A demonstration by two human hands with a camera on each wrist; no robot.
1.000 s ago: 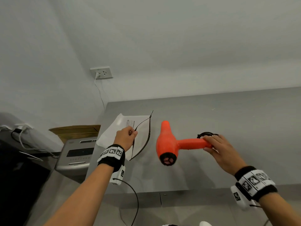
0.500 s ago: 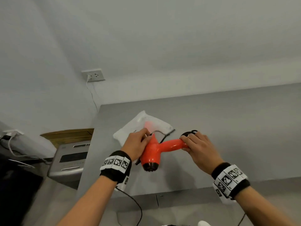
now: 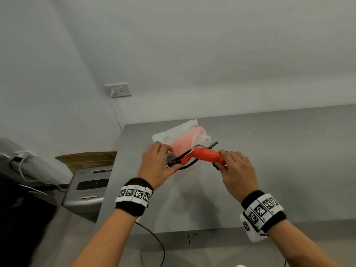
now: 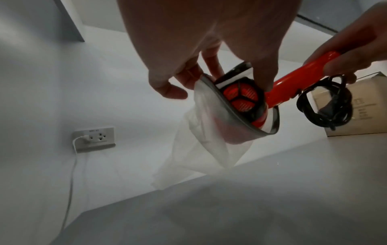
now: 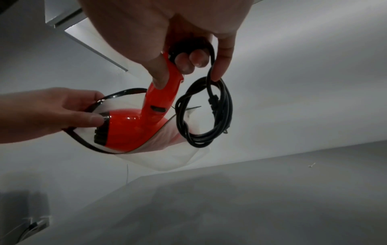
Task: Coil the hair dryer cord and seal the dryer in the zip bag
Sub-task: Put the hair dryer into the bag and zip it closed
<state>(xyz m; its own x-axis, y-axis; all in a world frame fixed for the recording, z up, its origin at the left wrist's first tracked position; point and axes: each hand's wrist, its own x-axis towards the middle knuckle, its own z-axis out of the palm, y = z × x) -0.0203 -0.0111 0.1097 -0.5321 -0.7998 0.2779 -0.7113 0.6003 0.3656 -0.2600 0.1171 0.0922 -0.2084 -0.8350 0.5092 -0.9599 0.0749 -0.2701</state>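
The orange hair dryer [image 3: 206, 155] [image 5: 134, 126] has its barrel inside the translucent white zip bag [image 3: 181, 135] [image 4: 201, 149], held above the grey table [image 3: 289, 160]. My left hand [image 3: 156, 164] [image 4: 188, 66] pinches the bag's black zip rim [image 5: 98, 101] and holds its mouth wide. My right hand [image 3: 237, 170] [image 5: 178, 49] grips the dryer's orange handle [image 4: 297, 74], which sticks out of the bag. The coiled black cord [image 5: 205, 114] [image 4: 326, 106] hangs from that hand outside the bag.
A wall socket [image 3: 117, 90] with a white cable sits on the wall at the left. A grey machine [image 3: 90, 191] and a cardboard box [image 3: 86, 158] stand beside the table's left edge. A thin black wire [image 3: 154, 239] hangs below my left wrist.
The right hand brought the dryer leftward and pushed its barrel into the bag, which the left hand lifted off the table and held wide. Both hands are now close together.
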